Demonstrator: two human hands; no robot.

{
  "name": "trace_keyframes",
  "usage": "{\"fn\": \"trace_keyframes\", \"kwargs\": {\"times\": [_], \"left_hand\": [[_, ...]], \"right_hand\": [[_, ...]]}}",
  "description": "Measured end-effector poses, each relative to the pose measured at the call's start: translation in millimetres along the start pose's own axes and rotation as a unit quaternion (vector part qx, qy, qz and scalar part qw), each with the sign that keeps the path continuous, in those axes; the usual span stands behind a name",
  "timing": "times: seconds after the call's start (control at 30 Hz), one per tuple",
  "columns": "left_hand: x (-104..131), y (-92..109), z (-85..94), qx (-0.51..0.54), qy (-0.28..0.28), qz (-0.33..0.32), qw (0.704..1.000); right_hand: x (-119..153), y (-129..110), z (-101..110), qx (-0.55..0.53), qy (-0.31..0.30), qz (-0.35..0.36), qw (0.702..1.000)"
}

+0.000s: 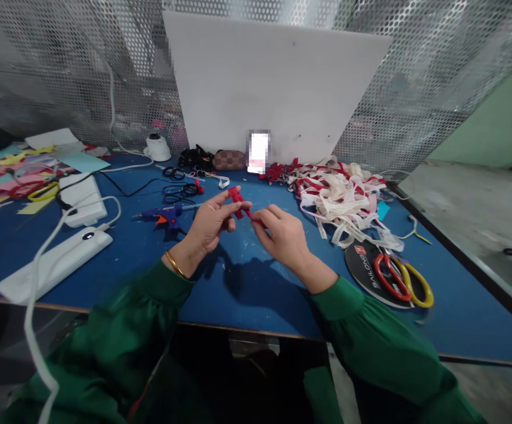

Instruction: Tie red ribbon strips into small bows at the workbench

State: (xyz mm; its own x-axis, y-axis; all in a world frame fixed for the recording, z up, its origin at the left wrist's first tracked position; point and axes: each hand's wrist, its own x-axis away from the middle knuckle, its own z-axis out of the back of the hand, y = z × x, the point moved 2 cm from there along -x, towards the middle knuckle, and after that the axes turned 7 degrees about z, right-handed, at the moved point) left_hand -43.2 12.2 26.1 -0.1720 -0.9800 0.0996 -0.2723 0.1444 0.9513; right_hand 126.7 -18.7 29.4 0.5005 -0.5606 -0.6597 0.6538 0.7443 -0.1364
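A small piece of folded red ribbon is held up over the blue table, near the middle of the view. My left hand pinches it between thumb and fingers. From its lower right a narrow red end runs to my right hand, whose thumb and fingers are closed on that end. The two hands are close together but apart. Left of my left hand lies a blue glue gun with an orange trigger.
Tangled white and red ribbons pile up at the right. Red- and yellow-handled scissors lie on a black disc. A white power bank, cables and coloured sheets occupy the left. A white board stands behind.
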Motion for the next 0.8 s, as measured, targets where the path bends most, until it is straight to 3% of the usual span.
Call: {"fn": "trace_keyframes", "kwargs": {"times": [0.3,0.47,0.8], "left_hand": [[2,-2,-3.5,-0.079,0.012,-0.008,0.997],[4,-1,-4.1,-0.083,0.000,-0.003,0.997],[7,-7,-6.3,-0.132,-0.096,0.050,0.985]], "right_hand": [[-2,-1,1,0.048,-0.068,0.121,0.989],[-3,-2,6,0.046,-0.040,0.092,0.994],[-7,7,15,-0.065,0.002,-0.029,0.997]]}}
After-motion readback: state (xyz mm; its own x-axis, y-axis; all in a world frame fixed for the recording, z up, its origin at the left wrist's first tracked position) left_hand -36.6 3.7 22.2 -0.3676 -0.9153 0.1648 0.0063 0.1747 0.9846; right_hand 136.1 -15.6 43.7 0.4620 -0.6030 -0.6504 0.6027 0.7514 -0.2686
